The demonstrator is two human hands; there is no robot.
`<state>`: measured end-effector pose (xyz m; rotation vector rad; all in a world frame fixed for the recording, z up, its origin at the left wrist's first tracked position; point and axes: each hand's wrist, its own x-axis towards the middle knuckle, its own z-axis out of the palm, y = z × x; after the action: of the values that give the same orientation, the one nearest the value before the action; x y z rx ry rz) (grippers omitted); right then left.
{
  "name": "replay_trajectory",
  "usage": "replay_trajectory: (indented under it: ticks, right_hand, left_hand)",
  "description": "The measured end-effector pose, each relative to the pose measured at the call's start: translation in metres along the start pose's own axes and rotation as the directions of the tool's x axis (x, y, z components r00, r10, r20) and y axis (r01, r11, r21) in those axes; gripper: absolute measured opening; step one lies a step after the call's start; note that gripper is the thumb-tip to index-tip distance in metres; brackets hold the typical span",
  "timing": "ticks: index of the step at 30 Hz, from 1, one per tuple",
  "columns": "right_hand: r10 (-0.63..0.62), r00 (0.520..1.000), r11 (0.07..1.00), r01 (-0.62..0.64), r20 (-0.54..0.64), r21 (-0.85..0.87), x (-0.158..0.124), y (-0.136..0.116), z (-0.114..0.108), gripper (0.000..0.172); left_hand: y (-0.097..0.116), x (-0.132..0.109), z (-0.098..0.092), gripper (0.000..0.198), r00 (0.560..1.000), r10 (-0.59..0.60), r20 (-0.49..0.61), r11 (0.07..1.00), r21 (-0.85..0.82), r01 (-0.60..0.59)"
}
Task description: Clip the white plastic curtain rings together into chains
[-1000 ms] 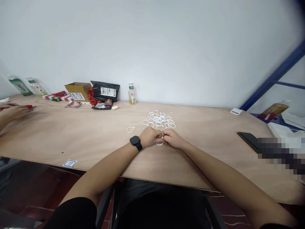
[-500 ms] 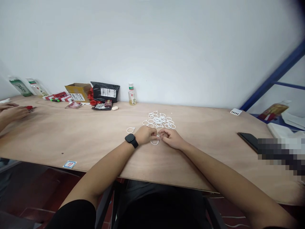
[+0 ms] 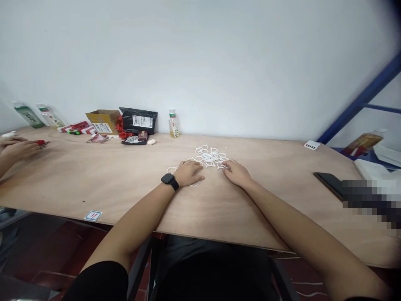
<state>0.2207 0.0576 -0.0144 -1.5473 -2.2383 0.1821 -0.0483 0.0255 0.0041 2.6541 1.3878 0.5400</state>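
Note:
A loose pile of several thin white plastic rings [image 3: 209, 157], each with a small tab, lies on the table in front of me. My left hand [image 3: 188, 172], with a black watch on its wrist, rests at the pile's left side with thumb and fingers apart. One white ring [image 3: 194, 185] shows partly from beneath this hand, and another white ring [image 3: 171, 169] lies just left of it, partly covered. At the right edge of the pile, my right hand [image 3: 237, 172] has its thumb and fingertips closed on a ring there; the fingers partly hide it.
Along the wall stand a clear bottle [image 3: 173, 123], a black parcel bag [image 3: 139, 120] and an open cardboard box [image 3: 105, 121]. Another person's hands [image 3: 21, 148] are at the far left. A dark phone-like slab [image 3: 328, 184] and a white slotted block [image 3: 311, 145] lie at right.
My hands have moved apart. The left has shifted left with the single ring and its fingers have spread; the right has moved right and forward to the pile's edge.

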Motion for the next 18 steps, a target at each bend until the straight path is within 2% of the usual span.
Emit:
replay_trajectory:
  ticks: [6,10,15,18]
  right_hand:
    - [-0.011,1.0,1.0,0.011,0.013,0.016,0.0,0.0,0.001,0.023]
    - [0.002,1.0,0.998,0.0,-0.024,0.062,0.002,0.001,0.004,0.02]
    - [-0.044,0.992,0.989,0.061,-0.122,0.137,0.002,-0.006,0.004,0.025]
    - [-0.062,0.983,0.975,0.097,-0.176,0.199,0.0,-0.011,0.001,0.021]
  left_hand:
    - [0.001,0.002,-0.002,0.04,0.998,-0.01,0.065,0.999,0.041,0.007]
    - [-0.001,0.004,-0.005,0.023,0.998,0.001,0.071,0.997,0.076,-0.007]
    - [0.004,0.005,-0.002,0.014,0.999,0.006,0.034,0.993,0.118,-0.01]
    - [0.01,0.005,0.0,0.017,0.999,-0.008,-0.05,0.991,0.131,0.015]
